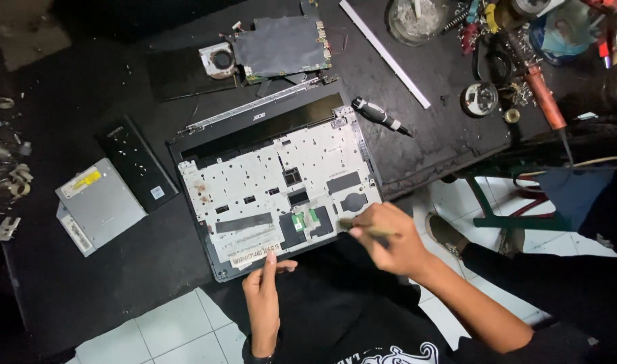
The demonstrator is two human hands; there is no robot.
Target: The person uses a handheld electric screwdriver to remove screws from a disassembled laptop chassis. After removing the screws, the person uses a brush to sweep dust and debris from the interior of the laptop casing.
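Opened black laptop base [274,195] is lying upside-down near the front edge of the dark counter [86,283], its white inner metal plate facing up. The left hand [264,286] rests on the near edge of the shell, fingers clenched lightly around the plastic rim by the label strip, steadying it. The right hand [389,239] has its fingers grasping a thin brush-like stick tool [362,230], tip sitting at the lower right corner of the plate, close to the small green connector tabs [305,219].

Risky bits as I see it: those tabs and ribbon sockets are just beside the tool tip, so a slip or too much pressure could scrape or bend one. The shell also hangs close to the counter's edge, so a hard push might tip it toward the lap.

The removed motherboard with its fan [274,47] sits well apart at the back, a black-handled screwdriver [379,116] is near the hinge, and a grey optical drive [99,205] lies off to the left.
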